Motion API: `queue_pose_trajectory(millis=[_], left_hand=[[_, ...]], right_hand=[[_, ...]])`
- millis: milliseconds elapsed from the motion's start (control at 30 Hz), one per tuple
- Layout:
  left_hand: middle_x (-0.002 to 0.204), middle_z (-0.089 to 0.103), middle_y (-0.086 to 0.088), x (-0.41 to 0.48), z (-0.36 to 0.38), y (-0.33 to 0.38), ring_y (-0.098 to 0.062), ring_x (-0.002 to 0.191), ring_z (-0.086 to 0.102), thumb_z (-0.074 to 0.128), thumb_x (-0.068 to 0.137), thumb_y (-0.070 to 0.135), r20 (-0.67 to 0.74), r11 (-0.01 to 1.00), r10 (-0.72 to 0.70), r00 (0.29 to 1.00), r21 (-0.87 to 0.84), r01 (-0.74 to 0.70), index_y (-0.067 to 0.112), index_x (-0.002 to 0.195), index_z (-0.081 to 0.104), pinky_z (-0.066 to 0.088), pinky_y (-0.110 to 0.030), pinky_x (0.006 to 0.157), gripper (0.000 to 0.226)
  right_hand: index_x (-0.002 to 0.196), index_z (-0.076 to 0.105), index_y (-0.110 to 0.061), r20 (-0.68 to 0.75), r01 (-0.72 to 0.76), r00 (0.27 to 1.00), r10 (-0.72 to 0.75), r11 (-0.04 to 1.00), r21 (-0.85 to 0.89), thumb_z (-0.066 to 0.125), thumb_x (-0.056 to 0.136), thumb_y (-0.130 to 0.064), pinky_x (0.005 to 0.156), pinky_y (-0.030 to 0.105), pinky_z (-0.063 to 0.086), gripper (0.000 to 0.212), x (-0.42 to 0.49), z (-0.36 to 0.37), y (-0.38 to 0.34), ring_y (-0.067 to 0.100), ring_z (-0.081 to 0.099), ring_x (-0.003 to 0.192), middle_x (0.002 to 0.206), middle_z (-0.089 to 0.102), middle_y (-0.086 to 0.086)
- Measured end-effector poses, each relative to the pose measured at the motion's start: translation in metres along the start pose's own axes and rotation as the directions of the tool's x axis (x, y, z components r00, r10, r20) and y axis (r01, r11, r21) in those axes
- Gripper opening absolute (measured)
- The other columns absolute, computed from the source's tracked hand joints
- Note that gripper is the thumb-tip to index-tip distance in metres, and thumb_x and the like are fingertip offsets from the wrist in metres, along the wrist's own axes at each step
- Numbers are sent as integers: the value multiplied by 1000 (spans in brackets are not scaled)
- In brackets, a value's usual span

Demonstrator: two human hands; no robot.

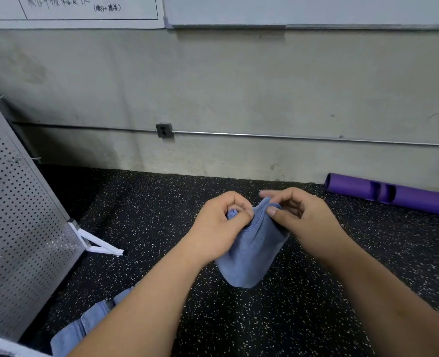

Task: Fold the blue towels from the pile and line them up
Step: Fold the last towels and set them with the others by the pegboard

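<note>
Blue towel (pixel 249 253) is being held in the air over the floor (pixel 316 305), in front of the person; nothing but the hands is carrying it. Its top hem is being pinched at two spots close together: the left hand (pixel 218 228) is gripping one end with curled fingers and thumb, and the right hand (pixel 303 222) is gripping the other end between thumb and fingers. The rest is hanging bunched in soft folds.

Handling, judged: light, limp, no stiffness, not fragile, slightly grippy nap. Sag is to be expected wherever it is unsupported. The stitched hem looks firmest, so the corners along it are best taken and pulled apart to flatten it.

The floor is showing as black rubber with white speckle, matte and grainy. Pale blue denim-like cloth (pixel 84 328) is lying near the left forearm; whether it is the pile cannot be told. A grey perforated metal panel (pixel 19 215) is standing at the left. A smooth purple tube (pixel 393 195) is lying along the wall's foot, right.
</note>
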State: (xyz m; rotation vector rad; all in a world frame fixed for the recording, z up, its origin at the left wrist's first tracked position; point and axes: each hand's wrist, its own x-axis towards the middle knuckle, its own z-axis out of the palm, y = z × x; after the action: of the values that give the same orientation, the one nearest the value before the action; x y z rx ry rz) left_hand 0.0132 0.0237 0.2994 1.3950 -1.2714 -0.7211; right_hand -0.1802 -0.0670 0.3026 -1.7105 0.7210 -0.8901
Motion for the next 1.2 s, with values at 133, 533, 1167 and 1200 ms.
queue_pose_trajectory(millis=[133,533,1167,1200], left_hand=[[74,68,12,0,0,-1,-3,74,61,72,96,8,-16,1000,5,1000,-4,-5,15,90,73,52,-21,77,9],[99,66,6,13,-28,-15,-1,84,52,50,95,4,-461,970,-192,867,-226,95,23,105,74,39,-22,73,32],[100,75,16,13,-71,-59,3,93,69,75,95,10,-450,939,11,893,310,145,30,107,75,52,-15,86,24],[99,74,17,12,-72,-59,5,92,67,75,95,11,-447,920,20,894,358,159,29,107,75,48,-9,82,22]], right_hand=[[100,75,-5,-78,-5,997,10,998,59,80,88,1,90,24,59,14,0,-1,0,21,77,104,100,81,6],[113,79,-22,-341,-28,935,100,977,210,83,85,1,81,18,59,37,6,-39,8,10,75,88,95,80,1],[99,79,-33,-398,-204,915,-66,775,-598,79,94,-22,67,6,37,13,2,-67,26,-7,63,78,81,72,-19],[98,79,-33,-402,-212,913,-62,770,-601,80,93,-23,67,9,38,11,2,-68,26,-6,64,78,80,72,-19]])
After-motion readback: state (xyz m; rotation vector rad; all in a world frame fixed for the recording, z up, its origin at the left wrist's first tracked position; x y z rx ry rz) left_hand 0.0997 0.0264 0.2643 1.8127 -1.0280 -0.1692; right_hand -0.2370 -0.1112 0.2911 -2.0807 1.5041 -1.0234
